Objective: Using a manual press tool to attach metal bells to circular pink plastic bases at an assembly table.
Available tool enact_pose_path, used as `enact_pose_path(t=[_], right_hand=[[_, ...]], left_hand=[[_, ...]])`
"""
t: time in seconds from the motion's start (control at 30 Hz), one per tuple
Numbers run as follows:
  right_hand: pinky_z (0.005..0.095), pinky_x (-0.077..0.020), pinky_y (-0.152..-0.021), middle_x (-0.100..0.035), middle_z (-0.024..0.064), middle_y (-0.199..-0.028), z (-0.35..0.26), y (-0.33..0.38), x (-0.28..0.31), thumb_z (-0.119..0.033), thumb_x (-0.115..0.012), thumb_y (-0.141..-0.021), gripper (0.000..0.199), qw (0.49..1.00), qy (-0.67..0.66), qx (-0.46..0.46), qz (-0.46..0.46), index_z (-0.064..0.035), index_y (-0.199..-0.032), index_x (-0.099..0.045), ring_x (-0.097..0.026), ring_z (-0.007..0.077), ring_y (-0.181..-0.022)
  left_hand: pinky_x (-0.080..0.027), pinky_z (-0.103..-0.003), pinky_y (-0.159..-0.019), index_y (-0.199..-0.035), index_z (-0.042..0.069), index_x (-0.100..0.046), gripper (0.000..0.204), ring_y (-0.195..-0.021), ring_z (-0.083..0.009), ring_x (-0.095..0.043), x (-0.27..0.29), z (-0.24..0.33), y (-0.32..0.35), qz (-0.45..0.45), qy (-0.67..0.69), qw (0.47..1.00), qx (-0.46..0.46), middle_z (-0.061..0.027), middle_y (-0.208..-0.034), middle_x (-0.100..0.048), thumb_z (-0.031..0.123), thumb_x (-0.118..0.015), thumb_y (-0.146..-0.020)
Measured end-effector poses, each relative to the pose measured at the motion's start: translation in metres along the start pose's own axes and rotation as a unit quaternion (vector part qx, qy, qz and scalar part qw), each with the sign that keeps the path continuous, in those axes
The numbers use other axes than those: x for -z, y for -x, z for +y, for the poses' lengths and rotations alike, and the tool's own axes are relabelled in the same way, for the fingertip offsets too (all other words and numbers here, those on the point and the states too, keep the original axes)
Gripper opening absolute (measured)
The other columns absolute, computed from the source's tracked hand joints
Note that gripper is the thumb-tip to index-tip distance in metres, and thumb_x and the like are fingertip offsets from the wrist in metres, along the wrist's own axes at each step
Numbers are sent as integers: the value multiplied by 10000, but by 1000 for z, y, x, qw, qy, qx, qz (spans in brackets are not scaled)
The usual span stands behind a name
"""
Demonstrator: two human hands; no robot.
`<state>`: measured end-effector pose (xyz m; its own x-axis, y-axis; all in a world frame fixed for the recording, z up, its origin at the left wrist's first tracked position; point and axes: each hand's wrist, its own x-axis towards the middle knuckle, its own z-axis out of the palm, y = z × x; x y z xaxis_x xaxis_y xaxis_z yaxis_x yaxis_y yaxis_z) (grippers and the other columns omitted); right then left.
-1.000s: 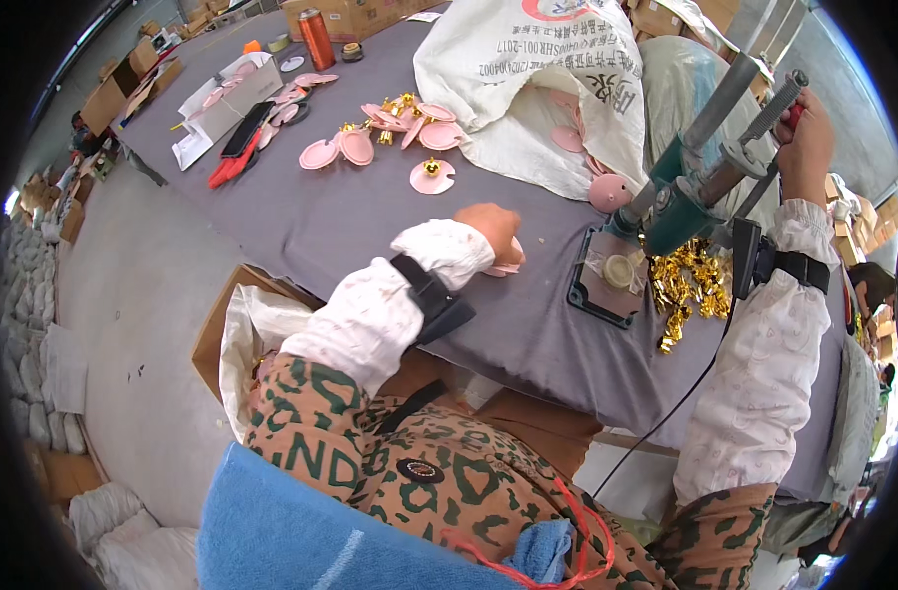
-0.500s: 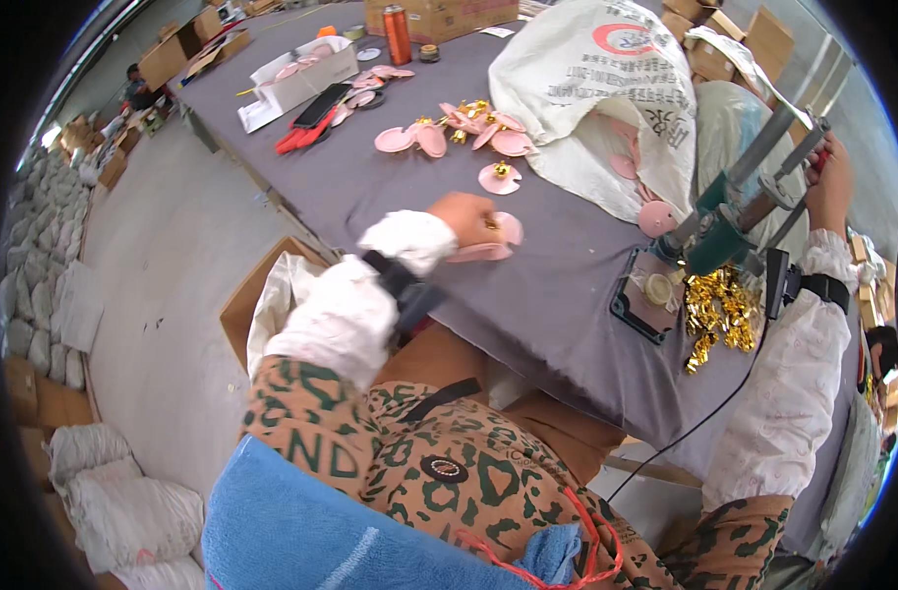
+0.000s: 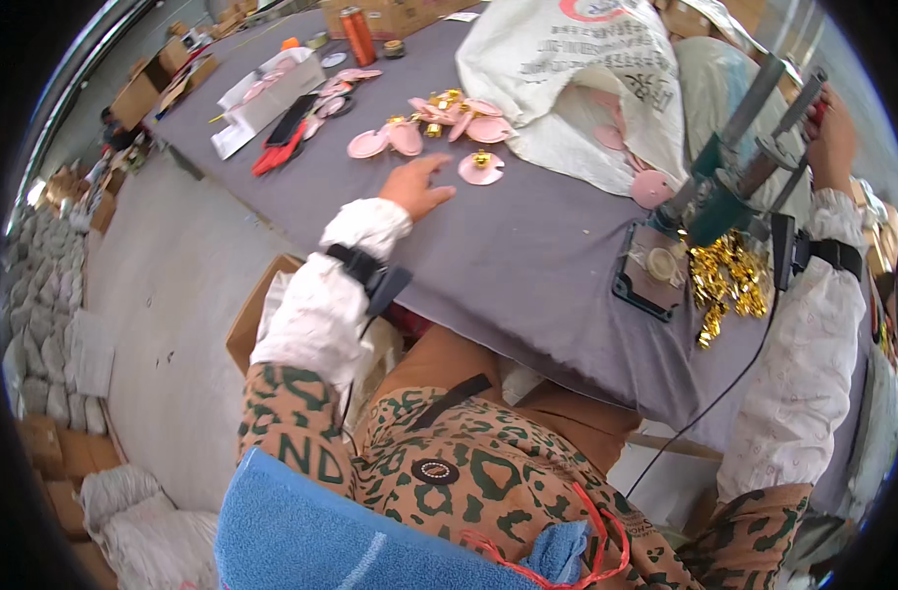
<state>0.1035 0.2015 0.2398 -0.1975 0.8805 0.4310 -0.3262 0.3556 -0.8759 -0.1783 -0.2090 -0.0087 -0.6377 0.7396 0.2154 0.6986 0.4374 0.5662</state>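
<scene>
My left hand (image 3: 419,187) is over the grey cloth, its fingers spread and nothing in them. Just right of its fingertips lies a single pink disc (image 3: 480,173) with a small gold piece on top. Beyond it sits a loose heap of pink discs (image 3: 488,128) with gold pieces among them. At the right, my right hand (image 3: 832,143) is closed round the red-ended lever of a green hand press (image 3: 716,211). The press base (image 3: 648,280) carries a pale round seat. Next to it lies a pile of shiny gold metal pieces (image 3: 729,280).
A white woven sack (image 3: 577,88) spills pink discs beside the press. Farther left are a white box (image 3: 272,88), a dark phone (image 3: 289,120) on something red, and an orange can (image 3: 357,36). A cardboard box (image 3: 257,305) stands below the table's left edge.
My left hand has moved left and away from me, going from closed to spread. The pink discs it held near the table's front edge no longer show. My right hand stays on the lever.
</scene>
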Motion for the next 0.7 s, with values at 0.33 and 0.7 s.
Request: enact_pose_path(t=[0.33, 0.7], right_hand=[[199, -273, -339, -477, -9, -594, 9, -4, 5, -162, -461, -880, 137, 999, -13, 41, 28, -107, -796, -554, -446, 79, -455], [194, -271, -335, -478, -13, -597, 10, -6, 1, -170, -491, -863, 110, 998, -27, 43, -30, -91, -861, -568, -450, 84, -446]], left_hand=[[-513, -325, -795, -1154, 52, -549, 448, -863, -226, -663, -124, 111, -57, 1, 215, 973, -81, -146, -984, -680, 109, -695, -735], [-498, -383, -809, -1221, -12, -417, 658, -922, -352, -632, -178, 230, -45, -142, 195, 950, -198, -156, -966, -680, 161, -741, -675]])
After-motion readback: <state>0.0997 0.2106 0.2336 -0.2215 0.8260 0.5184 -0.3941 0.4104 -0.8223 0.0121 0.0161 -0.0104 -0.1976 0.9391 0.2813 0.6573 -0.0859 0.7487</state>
